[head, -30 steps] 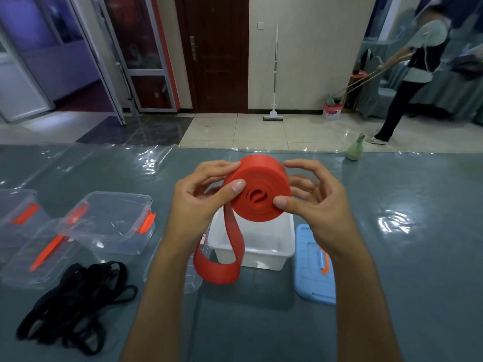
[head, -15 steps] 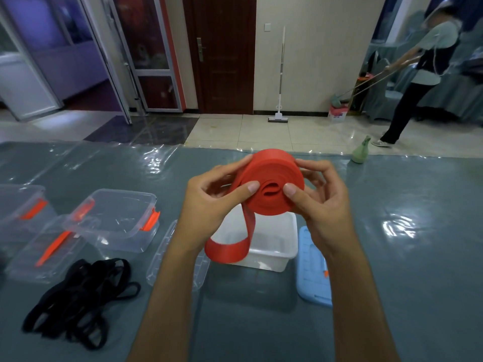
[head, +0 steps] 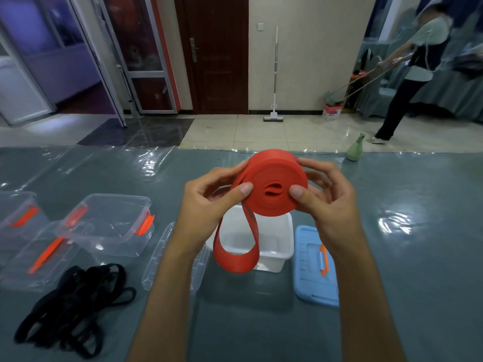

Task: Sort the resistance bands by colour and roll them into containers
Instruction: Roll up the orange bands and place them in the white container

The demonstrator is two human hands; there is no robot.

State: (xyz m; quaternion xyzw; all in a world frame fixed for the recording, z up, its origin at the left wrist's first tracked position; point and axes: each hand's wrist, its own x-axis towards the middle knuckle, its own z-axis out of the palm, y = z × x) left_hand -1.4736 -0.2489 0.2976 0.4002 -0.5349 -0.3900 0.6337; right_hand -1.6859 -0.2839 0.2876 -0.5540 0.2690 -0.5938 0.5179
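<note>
Two hands: left hand (head: pixel 206 202) and right hand (head: pixel 326 199) pinch the red band (head: pixel 274 189) coil, thumbs on its face.
Coil: held above the white tub (head: pixel 283 246), flat face toward the camera.
Loose tail: hangs at 6 o'clock, nearer the left hand.
Hidden: fingers behind the coil.
Black bands (head: pixel 75 309): 8 o'clock, unsorted.

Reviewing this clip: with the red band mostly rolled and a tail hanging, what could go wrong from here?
The red band coil is pinched only by the left hand and right hand; a slip may let it spring open. Its hanging loop could catch the white container rim below.
</note>
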